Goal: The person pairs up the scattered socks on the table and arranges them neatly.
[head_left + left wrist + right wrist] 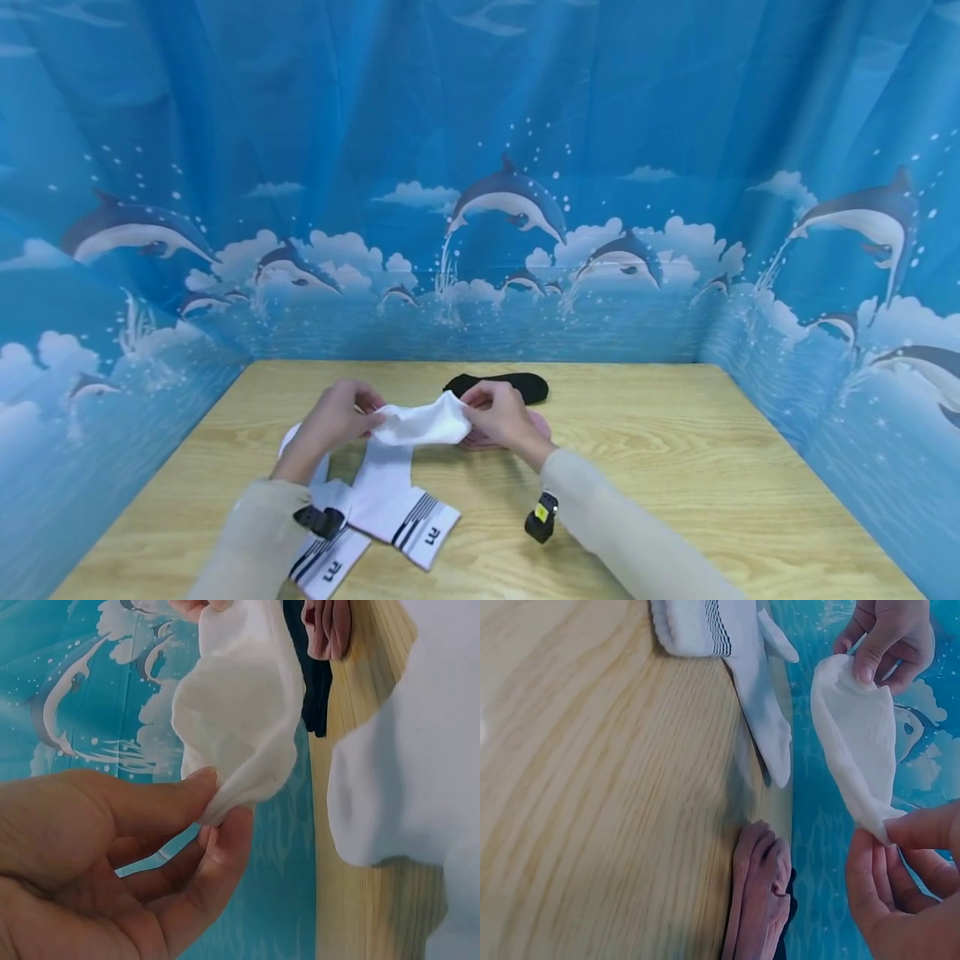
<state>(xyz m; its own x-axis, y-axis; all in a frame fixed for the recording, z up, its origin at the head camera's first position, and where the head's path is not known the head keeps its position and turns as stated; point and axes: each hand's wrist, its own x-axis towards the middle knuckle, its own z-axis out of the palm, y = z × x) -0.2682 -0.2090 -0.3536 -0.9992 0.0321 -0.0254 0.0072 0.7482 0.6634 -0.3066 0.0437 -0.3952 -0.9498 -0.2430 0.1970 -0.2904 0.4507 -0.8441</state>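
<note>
A short white sock [423,423] is stretched sideways in the air over the table, held by both hands. My left hand [339,415] pinches one end between thumb and fingers, while my right hand [504,412] pinches the opposite end. In the left wrist view the open mouth of the sock [232,705] faces the camera, its edge caught under the thumb of the left hand [150,855]. From the right wrist view, the sock [859,742] hangs between the left hand [892,645] and the right hand [907,877].
Two white socks with black stripes lie on the wooden table [675,500]: one sock [386,500] below the held one, another sock [330,562] partly hidden by the left arm. Behind the right hand are a pink sock [542,423] and a black sock [531,387]. A dolphin-print curtain [480,100] surrounds the table.
</note>
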